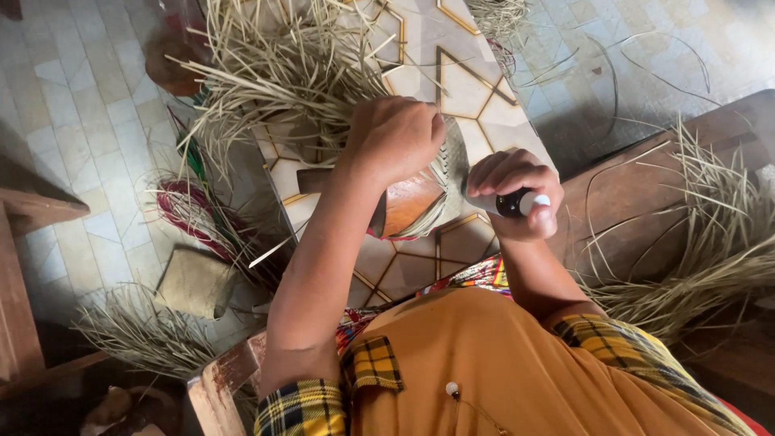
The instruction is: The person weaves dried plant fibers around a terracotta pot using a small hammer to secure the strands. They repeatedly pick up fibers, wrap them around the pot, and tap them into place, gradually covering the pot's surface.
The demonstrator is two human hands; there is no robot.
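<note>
My left hand (pixel 397 136) is closed over the top of a half-woven straw basket (pixel 436 190) that sits on a brown wooden form (pixel 408 208), with loose pale straw strands (pixel 282 73) fanning out behind it. Just to the right of the basket, my right hand (pixel 517 190) grips a small tool with a black handle and a white tip (pixel 526 203). The tool's far end is hidden behind the fingers and the basket edge.
The work stands on a low table with a gold geometric pattern (pixel 468 89). Bundles of straw lie on a wooden bench at right (pixel 710 242) and on the tiled floor at left (pixel 137 327). A red-dyed bundle (pixel 190 210) and a flat woven piece (pixel 194 281) lie nearby.
</note>
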